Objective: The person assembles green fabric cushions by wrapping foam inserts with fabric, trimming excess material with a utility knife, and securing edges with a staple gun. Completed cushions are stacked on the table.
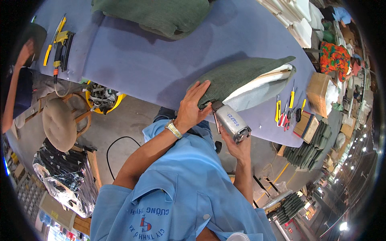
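Note:
A dark green upholstered seat cushion (241,76) stands tilted on the blue-grey tabletop, its open side showing white padding and a strip that looks like wood. My left hand (195,105) grips the near-left end, fingers over the fabric and thumb at the edge. In my right hand (237,145) is a silver pneumatic staple gun (230,120). Its nose rests against or very close to the fabric edge, right by my left thumb. The gun's body hides part of my right fingers.
Another green fabric piece (157,16) lies at the table's far side. Screwdrivers and scissors (282,119) lie at the right, beside a cardboard box (317,94). At the left are a second staple gun (60,50), a yellow bucket of scraps (105,98) and a co-worker's arm (16,80).

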A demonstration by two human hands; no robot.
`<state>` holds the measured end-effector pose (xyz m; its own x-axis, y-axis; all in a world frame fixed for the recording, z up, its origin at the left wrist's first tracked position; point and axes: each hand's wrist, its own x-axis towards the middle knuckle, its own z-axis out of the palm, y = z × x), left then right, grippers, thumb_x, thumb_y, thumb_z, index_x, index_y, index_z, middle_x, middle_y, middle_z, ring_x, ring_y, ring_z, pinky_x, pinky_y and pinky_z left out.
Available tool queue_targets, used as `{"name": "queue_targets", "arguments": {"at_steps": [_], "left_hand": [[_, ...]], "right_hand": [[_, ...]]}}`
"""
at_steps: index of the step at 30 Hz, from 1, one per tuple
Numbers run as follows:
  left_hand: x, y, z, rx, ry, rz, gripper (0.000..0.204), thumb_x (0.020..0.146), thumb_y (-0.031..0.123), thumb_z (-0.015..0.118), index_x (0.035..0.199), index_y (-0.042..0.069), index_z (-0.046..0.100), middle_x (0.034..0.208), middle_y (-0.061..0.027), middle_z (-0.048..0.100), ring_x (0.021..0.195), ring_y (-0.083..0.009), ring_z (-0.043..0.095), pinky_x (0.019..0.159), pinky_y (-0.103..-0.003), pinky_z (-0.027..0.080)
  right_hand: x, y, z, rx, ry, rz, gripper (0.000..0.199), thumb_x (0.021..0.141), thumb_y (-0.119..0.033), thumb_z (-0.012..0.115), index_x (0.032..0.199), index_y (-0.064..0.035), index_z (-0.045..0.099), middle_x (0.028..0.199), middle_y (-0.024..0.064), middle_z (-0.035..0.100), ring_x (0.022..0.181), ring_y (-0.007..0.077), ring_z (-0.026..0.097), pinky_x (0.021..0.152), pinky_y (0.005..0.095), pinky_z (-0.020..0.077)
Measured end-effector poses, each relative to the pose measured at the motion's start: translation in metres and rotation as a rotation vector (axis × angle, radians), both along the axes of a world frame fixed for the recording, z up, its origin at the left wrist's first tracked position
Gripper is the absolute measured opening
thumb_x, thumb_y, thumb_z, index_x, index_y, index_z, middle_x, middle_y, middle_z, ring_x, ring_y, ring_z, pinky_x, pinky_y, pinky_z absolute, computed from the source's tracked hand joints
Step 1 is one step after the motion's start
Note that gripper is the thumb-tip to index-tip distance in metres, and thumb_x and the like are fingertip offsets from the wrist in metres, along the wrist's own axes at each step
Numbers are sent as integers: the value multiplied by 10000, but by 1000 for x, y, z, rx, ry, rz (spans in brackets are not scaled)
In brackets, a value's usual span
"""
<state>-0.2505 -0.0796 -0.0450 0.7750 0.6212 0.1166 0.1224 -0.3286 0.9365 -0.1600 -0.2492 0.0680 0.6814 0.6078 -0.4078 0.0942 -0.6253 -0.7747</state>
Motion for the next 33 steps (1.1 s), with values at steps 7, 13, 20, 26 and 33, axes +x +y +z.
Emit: {"name": "queue_targets", "arguments": {"at_steps": [7, 13, 20, 26, 33], "left_hand": [[-2, 8, -5, -9, -43, -10, 703, 830, 163, 762, 1478, 39, 520, 1490, -173, 561, 1393, -438, 494, 1146, -479, 439], [-3, 11, 3, 48, -18, -183, 730, 960, 471, 611, 1503, 0, 481, 1516, -218, 524, 1428, -427, 461, 1182, -493, 366], [1, 9, 8, -62, -25, -184, 971, 946, 694, 579, 1522, -71, 415, 1515, -267, 489, 1382, -392, 507, 1128, -484, 420], [-4, 21, -10, -21, -113, -270, 842, 974, 463, 678, 1548, -68, 364, 1536, -263, 462, 1411, -400, 479, 1140, -460, 410], [-22, 37, 8, -103, 15, -341, 817, 1022, 480, 606, 1581, -38, 311, 1565, -269, 427, 1416, -408, 472, 1142, -468, 405]], "right_hand": [[1, 11, -1, 70, -86, 87, 383, 762, -43, 801, 1113, 20, 663, 1039, 143, 709, 928, 222, 708, 823, 329, 538], [5, -7, -15, 247, 112, 88, 724, 614, -95, 830, 1306, -36, 624, 1149, 186, 700, 1069, 349, 691, 962, 401, 534], [7, 17, -14, 92, 14, 114, 584, 678, -65, 767, 1251, -77, 652, 1160, 218, 700, 1100, 453, 646, 937, 490, 531], [-10, 24, -20, 137, -59, 5, 486, 705, -68, 762, 1181, -99, 675, 1053, 193, 717, 1051, 421, 656, 880, 515, 524], [-14, 31, -42, 175, -204, -22, 502, 700, -59, 771, 1193, -100, 680, 1070, 185, 703, 1082, 416, 646, 906, 498, 523]]}}
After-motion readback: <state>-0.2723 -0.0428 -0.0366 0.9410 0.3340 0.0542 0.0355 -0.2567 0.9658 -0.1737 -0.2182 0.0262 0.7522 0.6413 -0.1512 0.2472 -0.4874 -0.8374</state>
